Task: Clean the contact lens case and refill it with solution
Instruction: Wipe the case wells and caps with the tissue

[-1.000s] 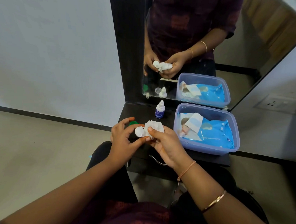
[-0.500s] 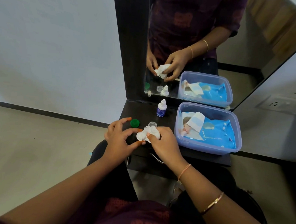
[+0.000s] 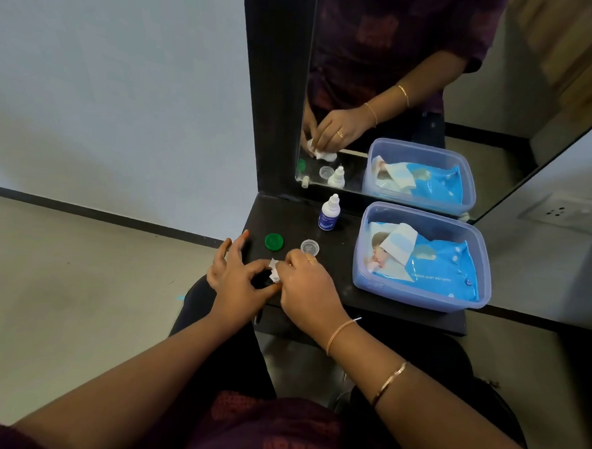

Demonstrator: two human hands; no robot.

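Note:
My left hand [image 3: 235,283] and my right hand [image 3: 306,288] meet low over the front edge of the black shelf [image 3: 339,295]. A crumpled white wipe [image 3: 274,272] shows between them, pinched by my right fingers. The white lens case is almost hidden behind my hands; my left thumb and fingers close on it, and the mirror shows its round white end [image 3: 329,156]. A green cap [image 3: 274,241] and a clear cap [image 3: 309,247] lie loose on the shelf just beyond my hands. The small solution bottle [image 3: 329,214] stands upright and capped near the mirror.
A blue plastic tub [image 3: 421,301] holding a blue pack of wet wipes [image 3: 433,269] fills the shelf's right side. A tall mirror [image 3: 381,74] in a black frame rises behind the shelf. A wall socket [image 3: 562,212] sits at right. My knees are under the shelf.
Both hands have dropped closer to the shelf with the case and wipe, which are now mostly covered. The green and clear caps have come into full view beyond my hands.

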